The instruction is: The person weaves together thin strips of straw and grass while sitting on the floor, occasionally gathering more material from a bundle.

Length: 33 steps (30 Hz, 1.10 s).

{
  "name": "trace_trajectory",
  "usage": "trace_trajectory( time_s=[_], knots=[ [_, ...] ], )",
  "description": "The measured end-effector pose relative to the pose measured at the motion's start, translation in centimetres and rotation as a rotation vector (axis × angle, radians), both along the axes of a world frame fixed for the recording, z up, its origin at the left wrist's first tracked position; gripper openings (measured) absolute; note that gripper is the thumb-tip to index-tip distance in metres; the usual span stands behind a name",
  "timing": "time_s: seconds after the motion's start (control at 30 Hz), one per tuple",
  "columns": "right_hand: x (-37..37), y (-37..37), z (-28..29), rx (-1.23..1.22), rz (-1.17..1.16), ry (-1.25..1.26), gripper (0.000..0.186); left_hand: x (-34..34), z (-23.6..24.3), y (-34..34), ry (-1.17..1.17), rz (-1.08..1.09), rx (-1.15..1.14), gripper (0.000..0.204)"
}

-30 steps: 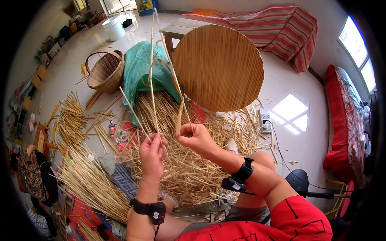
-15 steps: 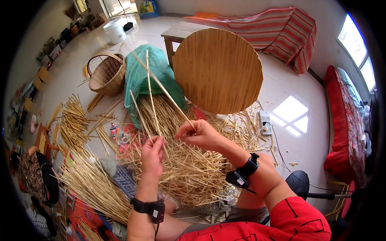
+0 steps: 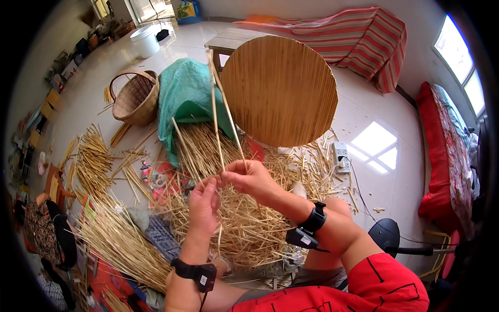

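Right hand (image 3: 252, 180) — nearer left hand (image 3: 204, 202) | stalk (image 3: 228, 112) — extending beyond right hand

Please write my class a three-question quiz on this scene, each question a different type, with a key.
1. True or false: the woven brown handled basket stands right of the green plastic sack.
2. The right hand holds: A) a steel knife; B) a pale slender stalk; C) a blue rope.
3. Which stands farther away: the basket or the round white bucket?
Key: 1 false; 2 B; 3 the bucket.
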State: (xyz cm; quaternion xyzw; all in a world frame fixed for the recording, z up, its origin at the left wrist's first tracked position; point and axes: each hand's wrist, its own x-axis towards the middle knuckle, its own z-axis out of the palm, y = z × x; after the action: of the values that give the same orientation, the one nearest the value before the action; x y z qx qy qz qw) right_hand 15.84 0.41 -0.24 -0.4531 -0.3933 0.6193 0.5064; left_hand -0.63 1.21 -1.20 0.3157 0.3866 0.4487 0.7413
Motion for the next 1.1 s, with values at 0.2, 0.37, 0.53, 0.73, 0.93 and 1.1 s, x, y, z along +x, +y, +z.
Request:
trace_trajectory(
  time_s=[0.2, 0.37, 0.53, 0.73, 0.93, 1.1],
  knots=[
    [-2.1, -2.3, -0.9, -0.060, 0.306, -0.033, 0.018, -1.9, 1.0, 1.7, -0.055, 0.092, 0.055, 0.021],
    [-2.7, -2.5, -1.0, 0.016, 0.203, -0.092, 0.020, -2.2, 0.8, 1.8, -0.037, 0.089, 0.071, 0.015],
    [-1.5, -0.5, -0.5, 0.108, -0.157, -0.105, 0.022, -1.4, 0.3, 0.9, -0.007, 0.030, 0.042, 0.007],
    [-0.9, 0.3, -0.6, 0.171, -0.097, -0.163, 0.016, 0.0, 0.0, -0.3, 0.058, -0.029, 0.031, 0.007],
    [-0.9, 0.1, -0.4, 0.173, -0.104, -0.137, 0.010, 0.2, 0.0, -0.3, 0.108, -0.011, 0.051, 0.009],
    [-0.9, 0.1, -0.6, 0.214, -0.126, -0.268, 0.011, 0.5, -0.1, -0.5, 0.191, 0.033, 0.085, 0.010]
  ],
)
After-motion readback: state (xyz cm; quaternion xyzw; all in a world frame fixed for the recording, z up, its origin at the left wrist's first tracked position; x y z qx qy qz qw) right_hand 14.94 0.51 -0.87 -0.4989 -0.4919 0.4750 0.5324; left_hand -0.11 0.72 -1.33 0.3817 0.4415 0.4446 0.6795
